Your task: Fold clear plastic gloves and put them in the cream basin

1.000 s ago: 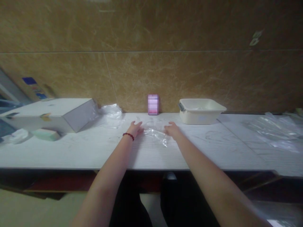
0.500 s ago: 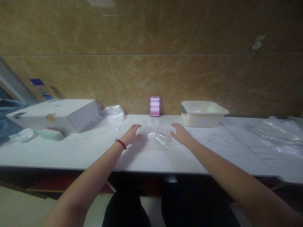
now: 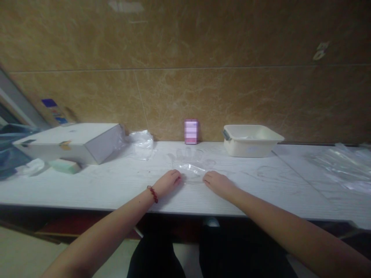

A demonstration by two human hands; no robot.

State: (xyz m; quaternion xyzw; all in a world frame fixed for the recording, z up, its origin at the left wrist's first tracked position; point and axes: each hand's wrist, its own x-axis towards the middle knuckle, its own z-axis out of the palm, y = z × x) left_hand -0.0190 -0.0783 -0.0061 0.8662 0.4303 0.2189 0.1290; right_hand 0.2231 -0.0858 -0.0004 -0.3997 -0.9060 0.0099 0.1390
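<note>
Film point(image 3: 191, 168) on the worktop point(image 3: 110, 189): light, soft, hard to see

The film lies flat or nearly flat in the middle, between the left hand point(image 3: 168, 182) and the right hand point(image 3: 218, 183). Both hands have curled fingers, close at its near left and near right sides. Whether they pinch it or only rest against it, I cannot tell, because the fingertips turn down and inward.

I judge that the film weighs almost nothing and is limp, with no stiffness of its own. It probably slides easily, clings to itself and creases; a hard pull could stretch or tear it. The safest hold seems to be at the two near corners, between thumb and finger, with even tension.

Only a bright fold shows well; the edges melt into the pale wood. Faint clear shapes point(image 3: 187, 155) lie just beyond the fold, and I cannot say whether they belong to the film. The phone point(image 3: 191, 131) has a blurred screen. The inside of the tub point(image 3: 252, 146) is mostly hidden by its front wall, and the sheets point(image 3: 348, 166) at far right are cut off.
</note>
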